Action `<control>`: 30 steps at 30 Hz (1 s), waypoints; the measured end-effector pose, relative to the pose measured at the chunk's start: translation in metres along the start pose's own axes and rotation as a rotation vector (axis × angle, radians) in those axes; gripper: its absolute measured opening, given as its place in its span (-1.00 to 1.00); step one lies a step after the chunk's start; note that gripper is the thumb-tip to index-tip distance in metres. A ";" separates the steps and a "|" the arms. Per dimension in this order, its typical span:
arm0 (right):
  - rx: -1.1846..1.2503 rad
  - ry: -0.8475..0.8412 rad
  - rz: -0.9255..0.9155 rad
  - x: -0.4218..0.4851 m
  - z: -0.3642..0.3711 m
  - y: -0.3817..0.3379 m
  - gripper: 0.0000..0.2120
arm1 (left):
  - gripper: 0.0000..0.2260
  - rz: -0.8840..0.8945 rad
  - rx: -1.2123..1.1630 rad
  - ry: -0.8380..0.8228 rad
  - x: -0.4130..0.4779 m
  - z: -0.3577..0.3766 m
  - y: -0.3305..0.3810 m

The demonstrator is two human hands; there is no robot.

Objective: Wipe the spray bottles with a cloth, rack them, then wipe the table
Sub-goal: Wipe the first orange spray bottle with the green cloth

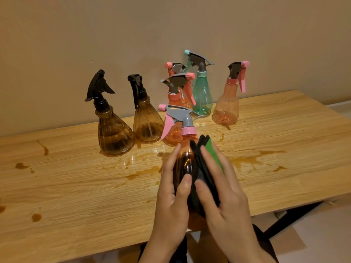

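Left hand, right hand, cloth on bottle

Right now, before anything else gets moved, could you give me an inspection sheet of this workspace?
Surface: wooden table, wet patches, brown spills.
Job's things: held bottle, pink-capped; dark cloth against it; standing are two brown bottles, three pink bottles, one green bottle.
Clutter: nothing seen.
Hands: left hand grips the held bottle; right hand holds the cloth on it.
Cables: nothing seen.
Surroundings: plain wall behind; dark table leg; no rack in view.
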State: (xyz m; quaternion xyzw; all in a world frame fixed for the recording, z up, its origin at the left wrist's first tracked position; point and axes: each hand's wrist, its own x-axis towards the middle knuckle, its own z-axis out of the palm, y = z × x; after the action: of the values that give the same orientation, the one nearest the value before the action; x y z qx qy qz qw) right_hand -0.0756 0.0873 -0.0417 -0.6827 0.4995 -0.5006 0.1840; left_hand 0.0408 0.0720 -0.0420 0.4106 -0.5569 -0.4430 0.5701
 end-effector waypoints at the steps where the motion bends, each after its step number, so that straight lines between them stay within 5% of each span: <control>1: -0.018 -0.010 -0.001 -0.009 0.003 0.001 -0.48 | -0.54 -0.019 -0.040 0.009 0.001 -0.001 0.000; 10: 0.196 -0.026 0.141 0.026 -0.007 -0.001 -0.53 | -0.54 -0.008 0.044 0.001 0.000 0.000 -0.005; 18: -0.061 0.019 -0.058 -0.017 0.012 -0.001 -0.51 | -0.52 -0.034 -0.074 0.016 0.001 -0.002 -0.003; 24: 0.273 0.016 0.245 0.021 -0.007 -0.001 -0.57 | -0.50 -0.026 0.050 -0.021 -0.001 -0.002 -0.006; 30: 0.017 0.010 0.039 0.003 0.003 -0.009 -0.53 | -0.53 -0.020 0.032 -0.006 0.001 -0.002 -0.003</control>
State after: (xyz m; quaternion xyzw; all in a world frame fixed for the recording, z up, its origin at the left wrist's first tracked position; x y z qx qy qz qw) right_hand -0.0682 0.0880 -0.0347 -0.6687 0.5093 -0.5045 0.1972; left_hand 0.0422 0.0706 -0.0450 0.4240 -0.5615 -0.4409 0.5573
